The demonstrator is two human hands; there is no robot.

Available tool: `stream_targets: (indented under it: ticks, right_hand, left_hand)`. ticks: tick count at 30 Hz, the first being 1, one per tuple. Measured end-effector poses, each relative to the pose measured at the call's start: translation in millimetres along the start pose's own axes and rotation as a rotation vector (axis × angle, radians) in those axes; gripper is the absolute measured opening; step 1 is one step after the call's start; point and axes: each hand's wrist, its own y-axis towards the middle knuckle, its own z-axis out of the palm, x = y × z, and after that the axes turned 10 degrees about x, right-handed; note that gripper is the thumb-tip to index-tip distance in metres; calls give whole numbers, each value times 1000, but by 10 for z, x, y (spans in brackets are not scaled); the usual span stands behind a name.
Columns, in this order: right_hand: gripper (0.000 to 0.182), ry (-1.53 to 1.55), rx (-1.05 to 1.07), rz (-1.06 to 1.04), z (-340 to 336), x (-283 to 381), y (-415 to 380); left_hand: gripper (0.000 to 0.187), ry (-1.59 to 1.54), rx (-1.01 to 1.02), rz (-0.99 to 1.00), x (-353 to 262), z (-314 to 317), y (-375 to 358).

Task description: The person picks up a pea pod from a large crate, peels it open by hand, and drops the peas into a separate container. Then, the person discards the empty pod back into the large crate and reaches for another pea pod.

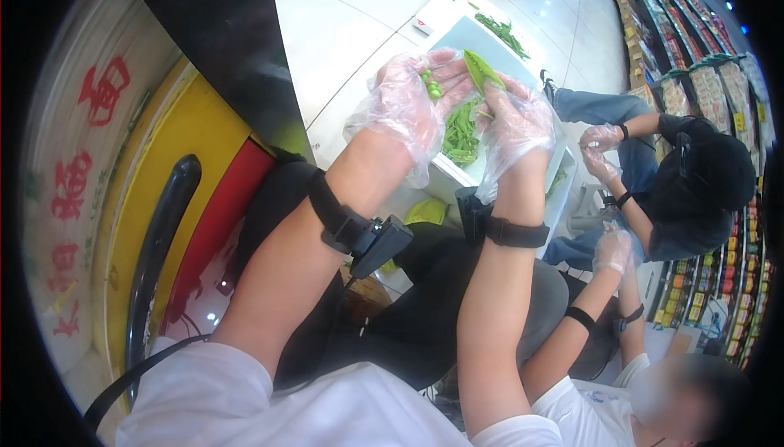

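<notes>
Several round green peas [433, 86] lie in the upturned palm of my left hand [408, 100], its fingers stretched toward the right and slightly cupped. A clear plastic glove covers it. My right hand [516, 112], gloved the same way, pinches a green pea pod [482, 71] between thumb and fingers. The pod looks split along its length and its tip reaches close to my left fingertips. Below both hands, a white foam box [451, 171] holds a heap of green pods [461, 135], partly covered by my hands and wrists.
Beyond stands another white box [441, 7] with green pods [502, 32]. To the right sit a person in a dark cap [694, 177] and one in a white shirt [596, 406], both gloved. Stocked shelves [694, 46] line the far right; a yellow-red cabinet [175, 194] is at left.
</notes>
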Motion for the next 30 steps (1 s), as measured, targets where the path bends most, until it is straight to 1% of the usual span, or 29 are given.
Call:
stream_targets:
  ticks: [4, 6, 9, 10, 11, 13, 15, 16, 18, 19, 21, 22, 24, 25, 27, 28, 29, 30]
  right_hand:
    - [22, 39, 8, 33, -5, 56, -24]
    - [23, 20, -11, 70, 6, 113, -25]
    - [24, -25, -50, 100, 13, 159, -11]
    - [24, -24, -51, 101, 20, 170, -16]
    - [25, -10, -69, 56, 30, 28, 19]
    - [25, 10, -87, 14, 28, 14, 19]
    - [28, 248, -45, -150, 25, -9, 29]
    - [28, 248, -46, -149, 18, 15, 7]
    - [28, 489, 108, -97, -4, 88, -50]
    - [28, 489, 108, -97, -6, 73, -41]
    - [36, 510, 55, -170, -10, 30, -18]
    - [36, 510, 55, -170, -9, 34, -18]
    - [34, -192, -371, -448, 6, 39, -18]
    - [34, -190, -366, -447, 7, 9, 11]
    - [36, -300, -473, -472, -53, -89, 80]
    - [40, -301, -388, -281, -195, -81, 52]
    - [40, -302, -388, -283, -237, -124, 93]
    - [43, -784, -511, -136, -263, -166, 192]
  left_hand:
    - [39, 38, -2, 11, 14, 19, -20]
    - [31, 1, 11, 28, 9, 26, -18]
    - [30, 6, 43, 24, 15, 22, -4]
    - [30, 7, 43, 23, 10, 31, -9]
    - [30, 5, 54, 13, 33, -104, 50]
    - [31, 8, 60, 4, 23, -112, 45]
    - [38, 29, 92, -7, 13, -129, 47]
    - [38, 29, 92, -7, 11, -126, 42]
    - [38, 48, 107, -2, 11, -101, 33]
    - [38, 47, 107, -3, 9, -102, 35]
    - [39, 37, 120, -4, 6, -106, 36]
    - [39, 37, 119, -4, 5, -101, 31]
    - [41, 7, 126, -2, -9, -89, 15]
    - [41, 8, 122, 3, -17, -83, 12]
    - [42, 14, 115, 1, -27, -73, 2]
    - [42, 13, 115, 4, -19, -69, -19]
    - [43, 21, 119, 12, -11, -66, -30]
    - [43, 27, 125, 18, -2, -60, -34]
